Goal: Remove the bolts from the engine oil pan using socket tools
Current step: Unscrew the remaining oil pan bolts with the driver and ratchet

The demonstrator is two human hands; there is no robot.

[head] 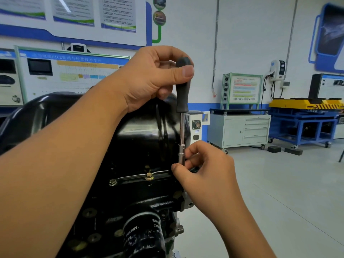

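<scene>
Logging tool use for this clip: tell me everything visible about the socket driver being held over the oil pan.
The socket driver stands nearly upright at the right edge of the black oil pan. It has a dark, matte, rubbery-looking handle, a thin shiny metal shaft, and a silver socket at the bottom. The left hand grips the handle near its top, thumb across it. The right hand pinches the socket's lower end, hiding whatever it sits on. Two brass-coloured bolts remain in the flange to its left.

Glossy black oil pan point(61, 116), brass-coloured bolts point(149, 176) (one duller), black-handled silver socket driver point(182, 101).
</scene>
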